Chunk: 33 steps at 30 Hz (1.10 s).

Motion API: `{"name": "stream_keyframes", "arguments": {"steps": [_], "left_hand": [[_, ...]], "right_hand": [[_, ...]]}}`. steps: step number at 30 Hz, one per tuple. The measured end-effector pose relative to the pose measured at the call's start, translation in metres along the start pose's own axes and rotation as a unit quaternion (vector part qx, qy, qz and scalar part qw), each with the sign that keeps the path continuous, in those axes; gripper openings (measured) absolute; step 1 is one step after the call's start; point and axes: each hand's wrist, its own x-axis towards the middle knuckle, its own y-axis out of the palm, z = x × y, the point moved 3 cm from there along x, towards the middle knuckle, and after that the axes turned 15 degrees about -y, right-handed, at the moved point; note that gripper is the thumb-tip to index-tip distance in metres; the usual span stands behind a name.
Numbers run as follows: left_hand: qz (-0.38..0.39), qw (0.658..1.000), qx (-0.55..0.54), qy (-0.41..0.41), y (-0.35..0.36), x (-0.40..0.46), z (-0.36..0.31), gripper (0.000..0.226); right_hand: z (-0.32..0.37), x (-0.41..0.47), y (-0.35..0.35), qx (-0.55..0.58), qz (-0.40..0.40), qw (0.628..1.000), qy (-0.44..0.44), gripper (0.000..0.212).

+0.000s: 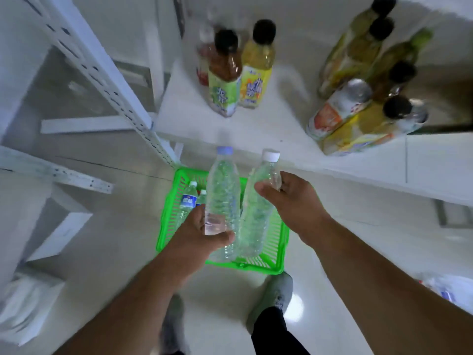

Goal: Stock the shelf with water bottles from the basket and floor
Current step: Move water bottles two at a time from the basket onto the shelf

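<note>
The left hand [198, 233] is gripping a clear ribbed plastic water bottle with a pale blue cap [222, 193] low on its body, fingers curled round it. The right hand [289, 198] is clasping a second clear crinkled plastic bottle with a white cap [256, 216] near its shoulder. Both bottles are hanging upright above a bright green slotted plastic basket [273, 254] sitting on the glossy pale floor [115, 239], where blue-labelled water bottles [188, 201] are lying. Just beyond, a smooth white shelf board [268, 124] is carrying dark-capped tea bottles with yellow and green labels [225, 85].
</note>
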Motion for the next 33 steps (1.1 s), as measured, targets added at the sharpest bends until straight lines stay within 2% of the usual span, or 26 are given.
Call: {"name": "stream_keyframes", "arguments": {"steps": [2, 4, 12, 14, 22, 25, 33], "left_hand": [[0.009, 0.999, 0.016, 0.040, -0.010, -0.057, -0.030, 0.053], [0.005, 0.997, 0.031, 0.073, -0.022, -0.115, -0.055, 0.047], [-0.021, 0.974, 0.072, 0.216, -0.062, -0.307, -0.122, 0.044], [-0.036, 0.968, 0.064, 0.239, -0.068, -0.338, -0.133, 0.046], [-0.055, 0.946, 0.067, 0.311, -0.068, -0.406, -0.160, 0.051], [-0.062, 0.940, 0.056, 0.331, -0.058, -0.417, -0.172, 0.052], [-0.108, 0.935, 0.034, 0.337, -0.022, -0.428, -0.205, 0.054]], "right_hand": [[0.065, -0.022, -0.016, 0.009, -0.007, 0.999, -0.035, 0.015], [0.128, -0.051, -0.029, 0.006, -0.013, 0.998, -0.069, 0.010], [0.331, -0.166, -0.062, -0.041, -0.097, 0.974, -0.199, 0.005], [0.364, -0.187, -0.067, -0.055, -0.122, 0.966, -0.222, 0.016], [0.440, -0.227, -0.092, -0.063, -0.149, 0.949, -0.273, 0.022], [0.453, -0.230, -0.104, -0.063, -0.141, 0.944, -0.291, 0.032], [0.463, -0.211, -0.146, -0.025, -0.101, 0.942, -0.320, 0.021]]}}
